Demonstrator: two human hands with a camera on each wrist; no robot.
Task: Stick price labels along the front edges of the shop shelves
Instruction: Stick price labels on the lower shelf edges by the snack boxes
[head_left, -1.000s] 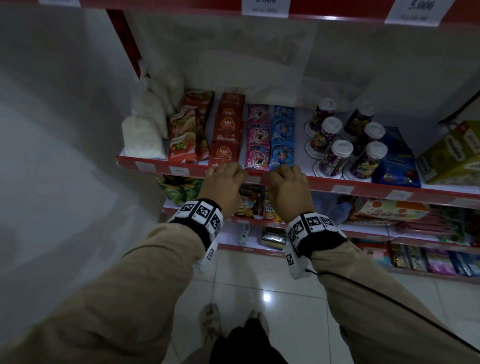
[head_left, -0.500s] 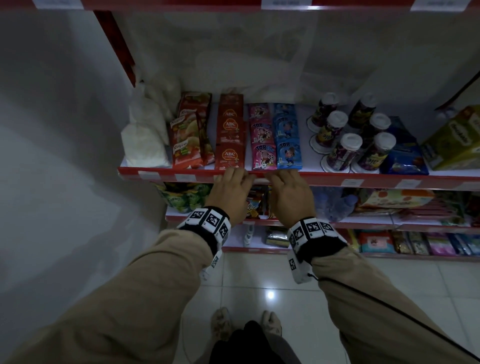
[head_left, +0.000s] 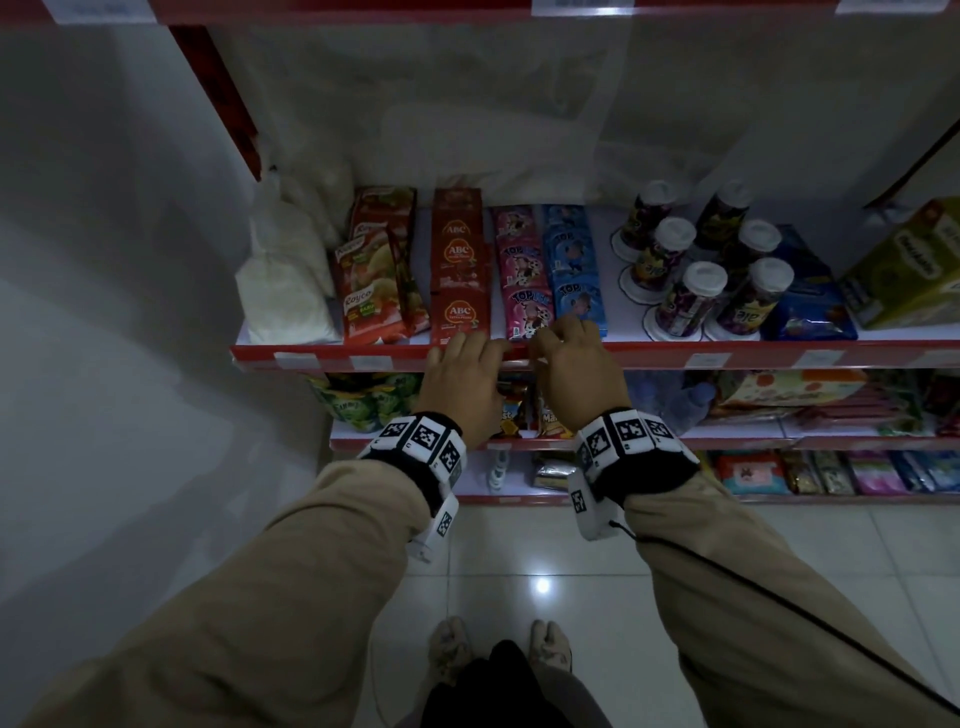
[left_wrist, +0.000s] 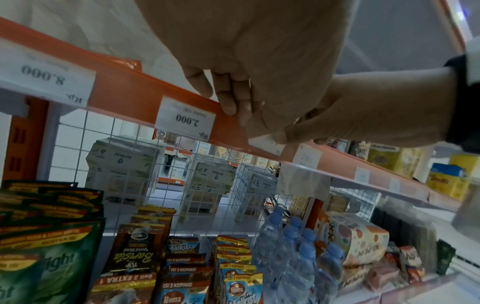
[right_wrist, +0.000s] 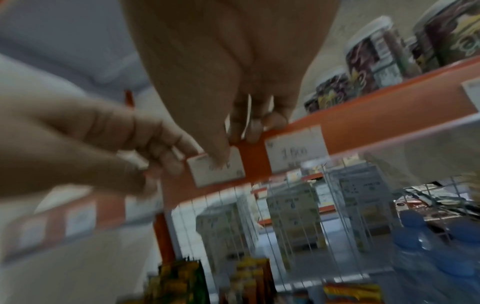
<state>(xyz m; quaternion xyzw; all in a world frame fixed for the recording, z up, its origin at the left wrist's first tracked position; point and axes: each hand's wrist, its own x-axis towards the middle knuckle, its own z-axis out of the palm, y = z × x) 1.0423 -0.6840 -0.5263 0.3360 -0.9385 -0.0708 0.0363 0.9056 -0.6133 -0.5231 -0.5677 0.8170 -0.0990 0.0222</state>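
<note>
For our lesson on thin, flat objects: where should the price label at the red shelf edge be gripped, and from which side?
Pinch the price label by its short side edges, coming from the front. It is thin and lies flat against the shelf edge, so probably only its edges give purchase.
</note>
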